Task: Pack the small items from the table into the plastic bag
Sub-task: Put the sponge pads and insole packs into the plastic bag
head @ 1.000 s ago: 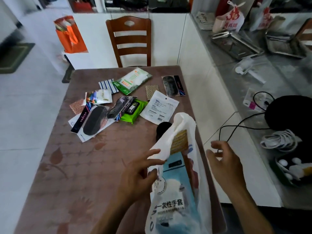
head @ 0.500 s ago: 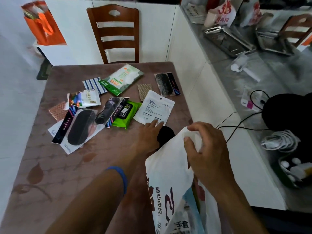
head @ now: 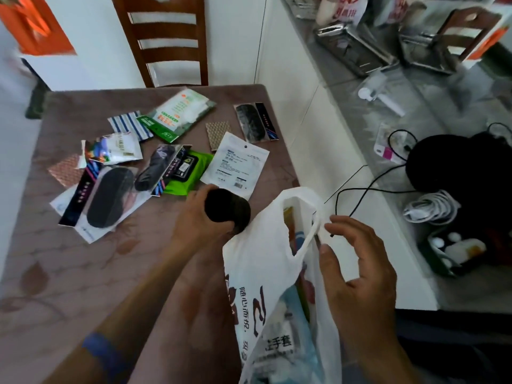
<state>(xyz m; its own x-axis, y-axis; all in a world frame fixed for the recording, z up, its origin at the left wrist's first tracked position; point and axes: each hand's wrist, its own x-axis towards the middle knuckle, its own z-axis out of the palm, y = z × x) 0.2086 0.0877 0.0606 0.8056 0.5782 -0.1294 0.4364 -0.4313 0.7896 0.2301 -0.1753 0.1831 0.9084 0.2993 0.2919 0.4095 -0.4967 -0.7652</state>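
A white plastic bag [head: 263,261] with printed text stands at the table's near right edge, mouth open, packets showing inside. My right hand [head: 357,270] pinches its handle loop and holds the mouth apart. My left hand [head: 199,220] grips a round black item [head: 228,207] just left of the bag's mouth, lifted off the table. Still on the brown table [head: 83,273] lie several packets: a white pouch [head: 235,164], a green wipes pack [head: 185,173], black insoles in sleeves [head: 110,195], a green-and-white pack [head: 177,115] and a black card [head: 255,123].
A wooden chair [head: 169,40] stands behind the table. To the right runs a grey counter [head: 443,112] with metal trays, a black round object with cables [head: 454,167] and a box of small white items. An orange bag [head: 36,26] hangs at the far left.
My left hand reached to the black item beside the bag, closed round it and lifted it toward the bag's mouth. My right hand shifted to the handle and spread the opening.
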